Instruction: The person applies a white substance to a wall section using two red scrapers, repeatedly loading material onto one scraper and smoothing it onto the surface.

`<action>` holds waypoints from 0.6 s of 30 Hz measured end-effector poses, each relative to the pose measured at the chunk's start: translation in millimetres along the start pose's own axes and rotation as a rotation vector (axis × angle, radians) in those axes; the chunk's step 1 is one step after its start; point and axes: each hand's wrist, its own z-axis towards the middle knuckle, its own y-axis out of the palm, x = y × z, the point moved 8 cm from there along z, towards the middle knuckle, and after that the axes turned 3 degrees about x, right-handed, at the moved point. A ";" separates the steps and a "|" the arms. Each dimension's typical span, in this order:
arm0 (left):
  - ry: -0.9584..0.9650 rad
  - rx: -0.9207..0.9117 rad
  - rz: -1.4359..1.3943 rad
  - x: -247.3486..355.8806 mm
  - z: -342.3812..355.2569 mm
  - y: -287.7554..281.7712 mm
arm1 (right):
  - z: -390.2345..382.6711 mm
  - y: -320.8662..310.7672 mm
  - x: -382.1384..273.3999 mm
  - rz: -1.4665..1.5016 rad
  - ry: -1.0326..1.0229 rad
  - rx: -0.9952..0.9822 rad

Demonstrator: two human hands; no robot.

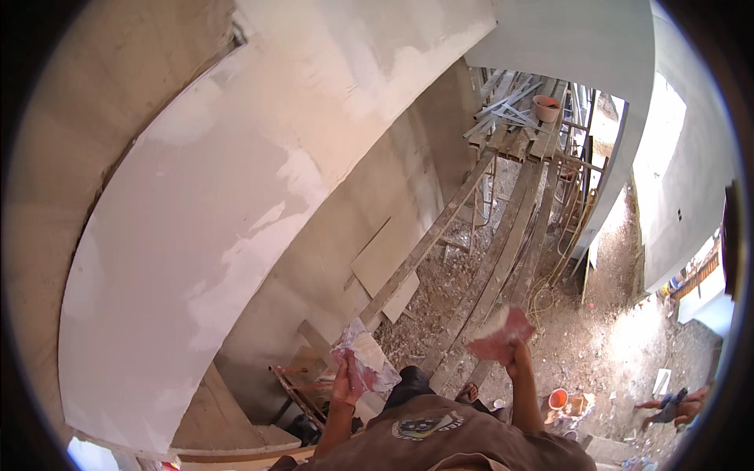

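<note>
My left hand (pixel 343 386) grips a reddish flat plastering blade (pixel 367 363), its face smeared with white compound. To the right, my right hand (pixel 518 361) is closed on a second red spreader (pixel 495 337), which carries pale compound along its upper side. Both tools are held apart, in front of my body, and touch no wall. Beyond my left hand stretches a curved grey plasterboard surface (pixel 173 204) with uneven white patches of compound. One sandalled foot (pixel 469 392) shows beside the long planks.
Long wooden planks (pixel 503 263) run forward to a scaffold platform with metal strips (pixel 506 106) and a pink bucket (pixel 547 108). Rubble-strewn ground (pixel 440 298) lies below. Loose boards (pixel 383 257) lean at the left wall. An orange-filled bucket (pixel 558 399) and another person (pixel 679 407) are at lower right.
</note>
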 end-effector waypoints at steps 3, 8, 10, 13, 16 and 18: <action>-0.009 -0.035 0.076 -3.2 20.7 5.2 | -29.4 -80.4 24.6 0.132 -0.058 0.076; -0.069 -0.121 0.118 -5.6 31.6 10.8 | -42.6 -138.6 43.7 0.174 -0.168 0.125; -0.089 -0.145 0.112 -9.7 38.5 3.8 | -45.3 -123.4 33.3 0.193 -0.222 0.117; -0.126 -0.185 0.113 -12.2 46.9 -5.5 | -54.5 -89.0 19.0 0.238 -0.291 0.079; -0.133 -0.128 0.124 -17.0 54.4 -14.8 | -53.7 -69.2 20.9 0.248 -0.325 0.052; -0.149 -0.108 0.112 -21.3 59.3 -28.2 | -51.2 -65.5 33.8 0.213 -0.292 0.038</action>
